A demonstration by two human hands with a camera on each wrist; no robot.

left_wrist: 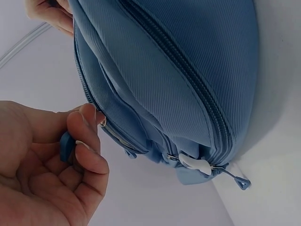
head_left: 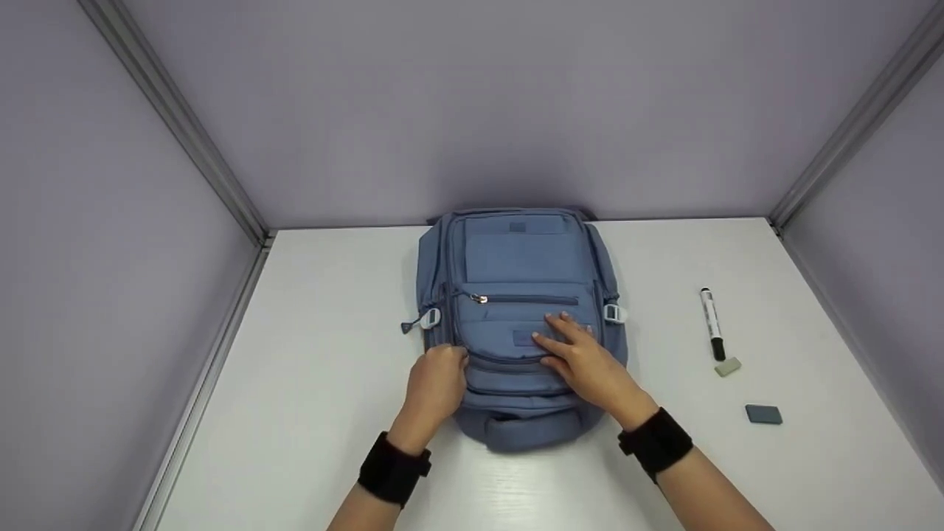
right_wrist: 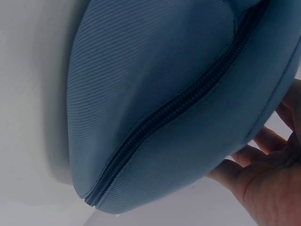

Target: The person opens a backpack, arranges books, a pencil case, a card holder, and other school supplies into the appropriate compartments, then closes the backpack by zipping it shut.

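The left hand [head_left: 435, 387] curls at the near left side of a blue backpack [head_left: 516, 265], and the left wrist view shows its thumb and forefinger pinching a small blue zipper pull [left_wrist: 66, 142] at the end of a zipper track on the bag's side. The right hand [head_left: 586, 361] lies flat on the front pocket just right of the left hand's fingers, its fingers [head_left: 564, 324] straight and slightly spread, pressing the fabric down; from the right wrist view the same fingers [right_wrist: 263, 141] show under the bulging ribbed cloth. Both wrists wear black bands. The backpack lies face up in the middle of the white table [head_left: 317, 413], its bottom toward the person and its top against the far wall. It is a dusty blue, finely ribbed fabric with darker blue zippers. Just beyond the right fingers a horizontal pocket zipper [head_left: 527, 299] is closed, with a metal pull at its left end. A small rectangular patch sits beside the fingertips, and another near the top of the bag; no writing can be read on either. White buckles [head_left: 431, 318] stand at both sides of the bag. Well to the right of the right hand lie a dark grey block [head_left: 763, 414], a small pale eraser [head_left: 728, 366] and, touching the eraser, a white marker [head_left: 712, 323] with a black cap; its label is too small to read.
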